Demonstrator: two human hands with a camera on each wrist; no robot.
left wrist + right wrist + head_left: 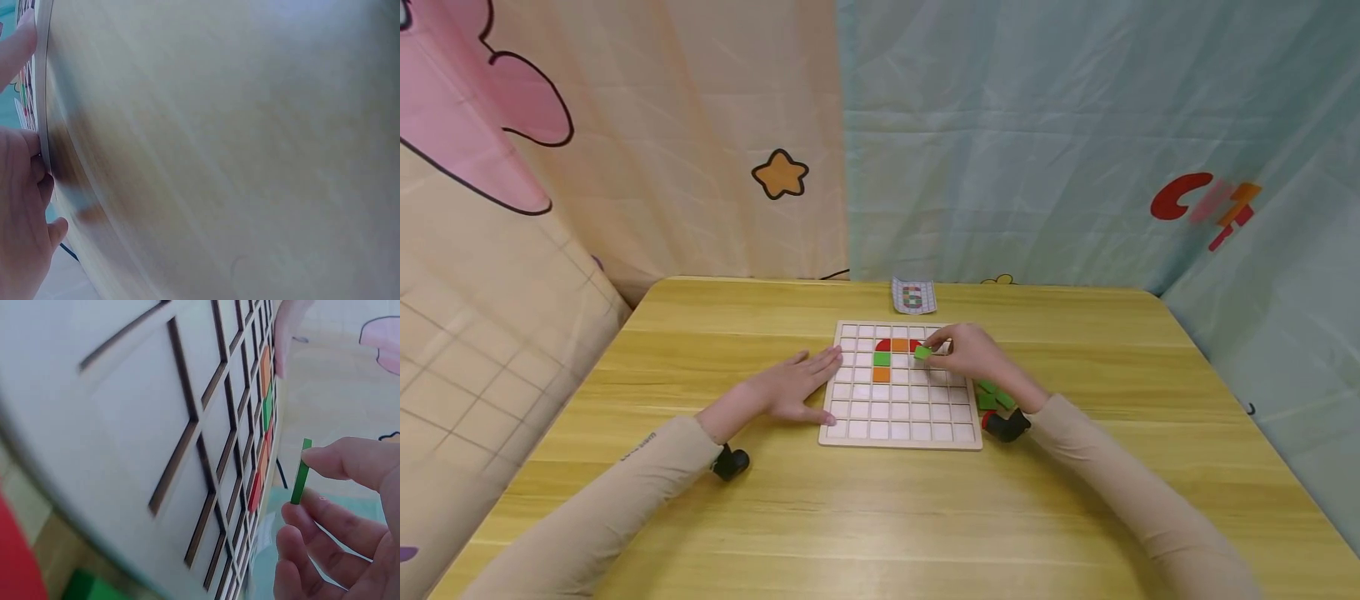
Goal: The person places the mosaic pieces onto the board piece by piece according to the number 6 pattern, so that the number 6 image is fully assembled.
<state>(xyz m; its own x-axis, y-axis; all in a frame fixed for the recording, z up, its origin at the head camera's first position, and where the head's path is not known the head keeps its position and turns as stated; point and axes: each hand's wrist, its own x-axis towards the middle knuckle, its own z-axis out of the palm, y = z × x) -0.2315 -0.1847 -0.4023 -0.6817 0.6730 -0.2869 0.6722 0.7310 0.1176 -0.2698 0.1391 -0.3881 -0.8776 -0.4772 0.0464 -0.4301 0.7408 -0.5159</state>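
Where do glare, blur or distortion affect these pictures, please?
Head: pale sheen on the near tabletop; left wrist: whitish glare at the top, the tabletop hazy; right wrist: the grid board blurs and bows at its near edge, the held green tile looks crisper.

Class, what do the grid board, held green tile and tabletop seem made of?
Grid board: probably wood, pale and matt, with brown edges along its cells. Green tile: painted wood or plastic; smooth, even colour leaves it open. Tabletop: wood or wood-look laminate, slightly glossy; streaky grain, soft reflections.
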